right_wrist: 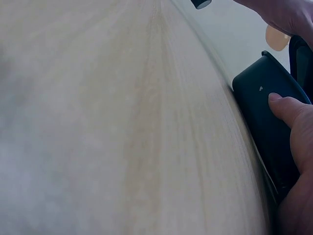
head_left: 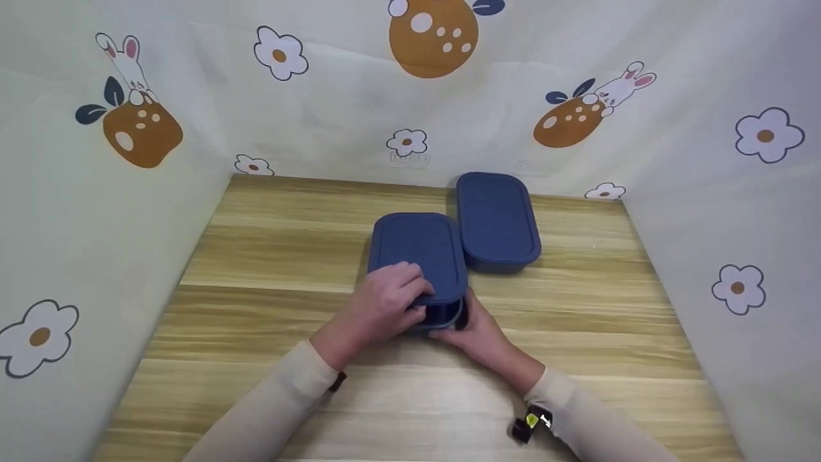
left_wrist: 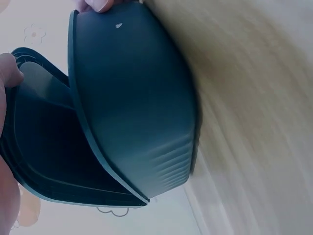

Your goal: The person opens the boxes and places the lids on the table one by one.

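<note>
A dark blue rounded rectangular box (left_wrist: pixel 132 98) stands on the table, its lid (head_left: pixel 418 247) tilted up at the near end. My left hand (head_left: pixel 385 305) pinches the lid's raised near edge, the thumb below and the fingers on top. In the left wrist view the lid gapes away from the rim at this end and meets it at the far end. The gap shows a dark interior; contents are hidden. My right hand (head_left: pixel 484 337) grips the box's near right corner, its thumb (right_wrist: pixel 281 105) against the front wall.
A second dark blue box (head_left: pixel 499 218) with its lid on stands behind and to the right, close beside the first. The wood-grain table (head_left: pixel 269 256) is bounded by pale printed cloth walls (head_left: pixel 340 102) at the back and both sides.
</note>
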`<action>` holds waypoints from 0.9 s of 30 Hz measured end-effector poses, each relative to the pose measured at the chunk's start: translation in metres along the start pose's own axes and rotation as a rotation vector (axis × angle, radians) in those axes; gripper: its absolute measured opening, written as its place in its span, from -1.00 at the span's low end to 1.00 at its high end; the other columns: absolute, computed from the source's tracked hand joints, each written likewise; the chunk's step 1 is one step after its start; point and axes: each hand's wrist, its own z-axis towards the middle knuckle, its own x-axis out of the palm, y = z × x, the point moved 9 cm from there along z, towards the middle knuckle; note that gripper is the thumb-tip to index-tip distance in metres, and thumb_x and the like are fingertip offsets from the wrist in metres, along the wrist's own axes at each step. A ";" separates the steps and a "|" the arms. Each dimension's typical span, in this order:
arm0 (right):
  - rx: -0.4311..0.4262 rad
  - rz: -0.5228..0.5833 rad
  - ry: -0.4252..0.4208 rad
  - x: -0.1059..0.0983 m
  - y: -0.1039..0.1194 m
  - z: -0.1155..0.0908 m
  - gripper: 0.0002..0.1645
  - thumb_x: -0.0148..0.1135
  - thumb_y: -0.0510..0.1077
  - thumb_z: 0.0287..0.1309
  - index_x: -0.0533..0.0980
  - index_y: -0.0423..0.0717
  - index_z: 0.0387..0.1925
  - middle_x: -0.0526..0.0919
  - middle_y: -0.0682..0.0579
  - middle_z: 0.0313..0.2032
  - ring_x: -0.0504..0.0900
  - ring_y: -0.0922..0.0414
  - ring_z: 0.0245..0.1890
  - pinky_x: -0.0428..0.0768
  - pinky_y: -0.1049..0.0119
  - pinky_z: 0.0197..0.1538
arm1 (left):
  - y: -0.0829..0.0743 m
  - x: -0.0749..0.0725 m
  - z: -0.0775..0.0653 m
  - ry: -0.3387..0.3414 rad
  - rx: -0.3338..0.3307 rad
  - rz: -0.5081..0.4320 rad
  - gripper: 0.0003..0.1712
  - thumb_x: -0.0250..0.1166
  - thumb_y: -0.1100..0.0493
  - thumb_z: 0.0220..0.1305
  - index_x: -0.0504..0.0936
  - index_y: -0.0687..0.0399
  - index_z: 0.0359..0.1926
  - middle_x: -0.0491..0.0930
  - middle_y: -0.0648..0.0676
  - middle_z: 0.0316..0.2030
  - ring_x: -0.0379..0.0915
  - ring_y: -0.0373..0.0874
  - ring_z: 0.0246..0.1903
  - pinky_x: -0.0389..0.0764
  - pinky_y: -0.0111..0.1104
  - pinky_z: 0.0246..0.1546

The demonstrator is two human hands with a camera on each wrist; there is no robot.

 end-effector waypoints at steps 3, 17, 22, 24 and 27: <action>-0.001 -0.003 0.006 0.001 -0.001 0.000 0.18 0.82 -0.08 0.03 0.34 -0.01 0.61 0.61 0.02 0.41 0.52 0.05 0.42 0.30 0.23 0.55 | 0.002 -0.003 0.001 -0.010 -0.026 -0.018 -0.82 0.51 0.29 0.22 0.75 0.09 -0.15 0.57 -0.02 -0.25 0.49 -0.08 -0.28 0.65 -0.21 -0.21; 0.003 -0.057 0.034 0.003 0.000 0.002 0.40 0.82 0.00 0.05 0.14 0.03 0.76 0.44 0.05 0.58 0.40 0.10 0.54 0.29 0.24 0.57 | 0.002 -0.023 0.009 -0.049 -0.056 0.050 -0.78 0.58 0.28 0.26 0.86 0.07 -0.07 0.70 0.00 -0.20 0.56 -0.07 -0.26 0.71 -0.23 -0.20; 0.005 -0.056 0.033 0.002 0.000 0.001 0.45 0.82 -0.02 0.03 0.09 0.00 0.78 0.38 0.03 0.62 0.37 0.11 0.56 0.24 0.22 0.61 | 0.000 -0.029 0.011 -0.050 -0.071 0.099 -0.76 0.63 0.22 0.27 0.88 0.06 -0.04 0.71 -0.01 -0.19 0.62 -0.11 -0.25 0.76 -0.25 -0.23; 0.004 -0.048 0.031 0.002 0.000 0.001 0.46 0.82 -0.03 0.03 0.09 0.01 0.78 0.39 0.02 0.62 0.38 0.10 0.56 0.24 0.21 0.61 | -0.001 -0.031 0.012 -0.064 -0.076 0.112 -0.76 0.65 0.21 0.26 0.89 0.05 -0.05 0.73 -0.02 -0.19 0.65 -0.12 -0.25 0.78 -0.25 -0.24; 0.003 -0.046 0.031 0.002 0.000 0.002 0.46 0.82 -0.02 0.03 0.08 0.03 0.78 0.38 0.03 0.63 0.38 0.10 0.56 0.25 0.21 0.61 | -0.001 -0.035 0.012 -0.086 -0.081 0.123 -0.75 0.66 0.21 0.24 0.89 0.05 -0.06 0.77 -0.02 -0.19 0.70 -0.12 -0.24 0.80 -0.25 -0.19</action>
